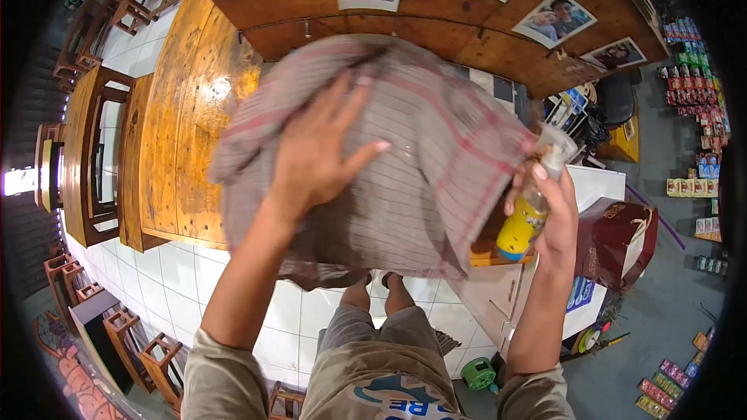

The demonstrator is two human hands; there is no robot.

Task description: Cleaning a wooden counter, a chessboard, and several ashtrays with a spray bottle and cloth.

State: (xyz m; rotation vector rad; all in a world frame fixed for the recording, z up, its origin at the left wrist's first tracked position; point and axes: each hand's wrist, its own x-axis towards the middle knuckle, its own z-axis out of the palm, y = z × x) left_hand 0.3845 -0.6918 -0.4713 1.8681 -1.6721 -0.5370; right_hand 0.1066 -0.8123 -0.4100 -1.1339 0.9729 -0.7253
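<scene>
A large greyish cloth with dark stripes and red bands is spread out in front of me, blurred by motion. My left hand lies over it on the left side, fingers stretched and thumb apart. On the right, my right hand grips a spray bottle with a clear nozzle, a yellow label and a blue base. The cloth's right corner reaches up to that hand; whether the fingers also pinch it, I cannot tell. Most of what lies beneath the cloth is hidden.
A glossy wooden table extends to the left, with wooden stools beyond. Behind the cloth rises a wooden panel with photos. To the right are a white cabinet, a maroon bag and several rows of packets.
</scene>
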